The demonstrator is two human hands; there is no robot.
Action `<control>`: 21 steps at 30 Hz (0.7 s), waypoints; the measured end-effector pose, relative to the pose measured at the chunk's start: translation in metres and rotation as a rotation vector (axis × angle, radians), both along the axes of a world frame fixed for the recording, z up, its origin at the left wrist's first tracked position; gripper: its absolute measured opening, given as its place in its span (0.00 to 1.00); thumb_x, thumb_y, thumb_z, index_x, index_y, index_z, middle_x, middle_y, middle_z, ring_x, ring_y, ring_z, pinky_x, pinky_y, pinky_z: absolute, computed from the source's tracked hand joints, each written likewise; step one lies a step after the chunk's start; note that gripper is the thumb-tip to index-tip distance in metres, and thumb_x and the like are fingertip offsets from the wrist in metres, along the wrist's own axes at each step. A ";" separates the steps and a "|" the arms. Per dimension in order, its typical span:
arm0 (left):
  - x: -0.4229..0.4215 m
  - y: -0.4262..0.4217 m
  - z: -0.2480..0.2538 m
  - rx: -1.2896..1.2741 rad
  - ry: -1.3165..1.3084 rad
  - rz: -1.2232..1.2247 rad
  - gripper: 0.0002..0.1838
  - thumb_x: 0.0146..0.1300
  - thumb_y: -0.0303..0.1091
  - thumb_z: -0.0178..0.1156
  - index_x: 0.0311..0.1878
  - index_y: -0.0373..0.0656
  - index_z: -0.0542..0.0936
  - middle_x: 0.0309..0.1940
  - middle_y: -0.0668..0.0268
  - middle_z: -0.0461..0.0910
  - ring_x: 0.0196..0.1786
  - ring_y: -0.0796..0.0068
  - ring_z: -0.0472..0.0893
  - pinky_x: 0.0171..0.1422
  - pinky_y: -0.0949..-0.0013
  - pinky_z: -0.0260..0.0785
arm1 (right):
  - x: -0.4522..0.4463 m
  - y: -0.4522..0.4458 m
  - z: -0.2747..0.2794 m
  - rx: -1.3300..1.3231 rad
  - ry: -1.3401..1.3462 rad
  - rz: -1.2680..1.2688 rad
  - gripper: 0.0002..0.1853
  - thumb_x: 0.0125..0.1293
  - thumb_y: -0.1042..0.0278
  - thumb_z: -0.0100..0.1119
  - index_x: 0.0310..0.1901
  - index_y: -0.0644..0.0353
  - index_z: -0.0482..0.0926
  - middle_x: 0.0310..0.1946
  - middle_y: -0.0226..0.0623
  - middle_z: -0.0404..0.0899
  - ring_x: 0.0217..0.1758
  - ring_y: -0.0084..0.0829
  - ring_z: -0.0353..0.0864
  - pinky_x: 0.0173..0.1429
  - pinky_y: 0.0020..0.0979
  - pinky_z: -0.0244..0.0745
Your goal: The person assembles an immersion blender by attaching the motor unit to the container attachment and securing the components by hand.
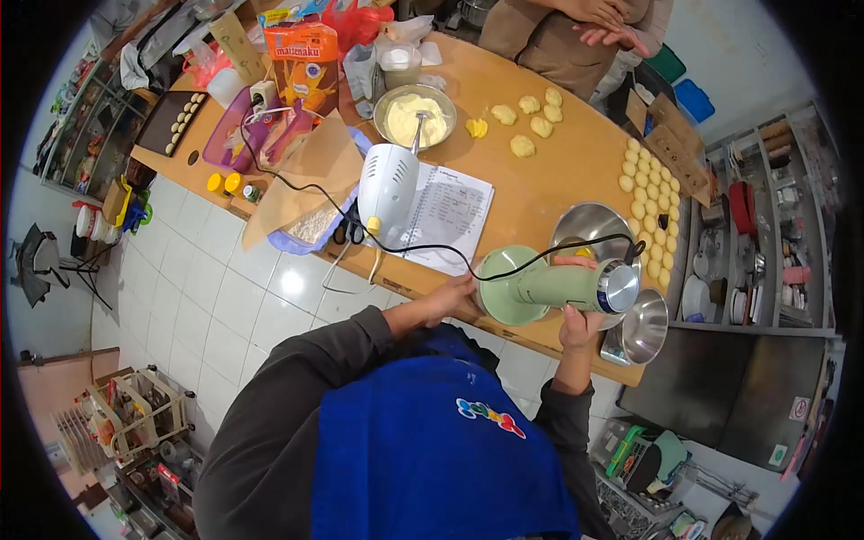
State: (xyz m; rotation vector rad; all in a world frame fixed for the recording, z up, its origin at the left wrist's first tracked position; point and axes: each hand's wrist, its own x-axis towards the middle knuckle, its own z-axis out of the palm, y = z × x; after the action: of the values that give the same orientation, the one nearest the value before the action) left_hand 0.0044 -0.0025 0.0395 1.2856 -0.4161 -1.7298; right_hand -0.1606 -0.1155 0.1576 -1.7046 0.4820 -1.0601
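A pale green stand mixer (558, 286) with a silver end cap lies at the table's near edge, its round green part (511, 306) to the left. My right hand (580, 326) is wrapped around the mixer's body near the cap, with fingertips showing on the far side. At the round part's left rim, my left hand (447, 299) has its fingers closed on the edge; the fingertips are partly hidden. A black cord (405, 247) runs across to the mixer's capped end. Steel bowls (644, 326) sit just right of it, and an open notebook (450, 216) lies beyond my left hand.
A white hand mixer (388, 184) stands beside a bowl of pale cream (416, 117) holding a utensil. Dough lumps (540, 126) and rows of small dough balls (650, 202) lie farther right. An orange Maizenaku bag (303, 67) stands at left. Across the table is another person (562, 40).
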 end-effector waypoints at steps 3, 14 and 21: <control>0.001 0.001 -0.014 -0.214 -0.020 -0.112 0.29 0.64 0.30 0.43 0.69 0.37 0.55 0.66 0.55 0.59 0.69 0.64 0.56 0.70 0.64 0.50 | 0.001 0.001 0.003 0.000 -0.039 0.009 0.35 0.50 0.56 0.58 0.58 0.64 0.59 0.46 0.53 0.72 0.47 0.38 0.75 0.52 0.36 0.71; -0.003 0.000 -0.026 -0.214 -0.041 -0.153 0.38 0.57 0.27 0.51 0.71 0.37 0.48 0.66 0.54 0.59 0.68 0.64 0.58 0.70 0.67 0.51 | 0.006 0.004 -0.001 0.055 -0.057 0.012 0.37 0.51 0.56 0.59 0.61 0.66 0.58 0.50 0.54 0.72 0.49 0.37 0.74 0.54 0.36 0.70; -0.002 -0.001 -0.041 -0.245 -0.055 -0.173 0.37 0.57 0.27 0.51 0.70 0.38 0.50 0.65 0.52 0.60 0.68 0.63 0.59 0.70 0.66 0.51 | -0.013 0.003 0.018 -0.013 0.098 0.024 0.34 0.50 0.73 0.61 0.60 0.70 0.61 0.55 0.53 0.70 0.54 0.36 0.73 0.60 0.36 0.68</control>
State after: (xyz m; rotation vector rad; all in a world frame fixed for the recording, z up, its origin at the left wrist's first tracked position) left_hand 0.0023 -0.0032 -0.0018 1.1485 -0.7661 -1.7259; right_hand -0.1733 -0.1123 0.1752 -1.7761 0.5163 -0.9679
